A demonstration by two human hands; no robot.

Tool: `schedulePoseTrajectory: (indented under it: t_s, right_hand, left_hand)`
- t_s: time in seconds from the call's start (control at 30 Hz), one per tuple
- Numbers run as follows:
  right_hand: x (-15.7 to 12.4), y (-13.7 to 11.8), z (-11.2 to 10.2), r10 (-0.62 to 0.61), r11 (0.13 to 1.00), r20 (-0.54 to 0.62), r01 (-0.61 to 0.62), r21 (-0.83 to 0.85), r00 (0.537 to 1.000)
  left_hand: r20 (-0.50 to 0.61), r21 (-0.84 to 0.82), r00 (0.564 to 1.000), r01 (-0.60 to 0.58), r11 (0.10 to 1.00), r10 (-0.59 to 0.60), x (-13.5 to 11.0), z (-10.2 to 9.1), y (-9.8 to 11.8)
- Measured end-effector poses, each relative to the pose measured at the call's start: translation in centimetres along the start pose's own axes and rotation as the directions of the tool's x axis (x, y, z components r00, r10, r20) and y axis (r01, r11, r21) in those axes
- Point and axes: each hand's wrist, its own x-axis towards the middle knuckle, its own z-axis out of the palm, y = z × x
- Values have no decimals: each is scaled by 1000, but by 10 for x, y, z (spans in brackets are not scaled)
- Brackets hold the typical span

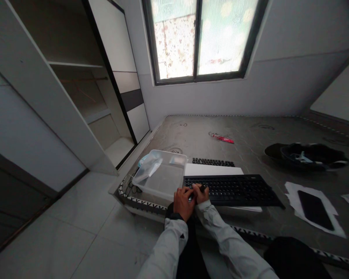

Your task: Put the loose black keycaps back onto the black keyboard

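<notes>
My left hand (184,203), with a dark band at the wrist, is closed at the near left corner of a black keyboard (235,189). Its fingers meet those of my right hand (202,193), which is curled around a small dark stick-like object (203,188). Something small and shiny shows between the hands, too small to name. The keyboard rests on a flat white box or board (215,169). Behind it lies a strip of black keys (213,162), partly hidden. A clear plastic tray (168,176) stands left of the keyboard, with a plastic bag (151,166) in it.
All this rests on a brown mattress (189,131). A red packet (222,138) lies farther back. To the right are a dark cap (305,157) and a black phone (315,209) on white paper. A cable (130,188) lies by the tray; an open wardrobe (104,116) stands left.
</notes>
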Motion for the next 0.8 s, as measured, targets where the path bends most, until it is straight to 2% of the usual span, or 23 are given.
schedulePoseTrajectory:
  t_s: [0.27, 0.5, 0.63, 0.73, 0.8]
  right_hand:
    - [3, -11, 2, 45, 974, -12, -42, 221, 999]
    - [12, -36, -15, -6, 952, -92, 34, 305, 996]
    - [12, -49, -44, -80, 981, -110, 97, 165, 991]
    - [3, -50, -76, -171, 983, -83, 165, -78, 982]
    - [-7, -47, -97, -220, 947, -62, 198, -253, 974]
  left_hand:
    - [-31, -100, 999, 11, 995, -14, 0, -3, 1]
    - [-83, -202, 993, 64, 977, -83, 1, 1, -5]
    - [-137, -266, 979, 109, 958, -150, 0, 2, -9]
    - [-139, -311, 964, 174, 934, -226, -2, 2, -11]
    - [-118, -339, 958, 209, 917, -262, -2, 2, -12]
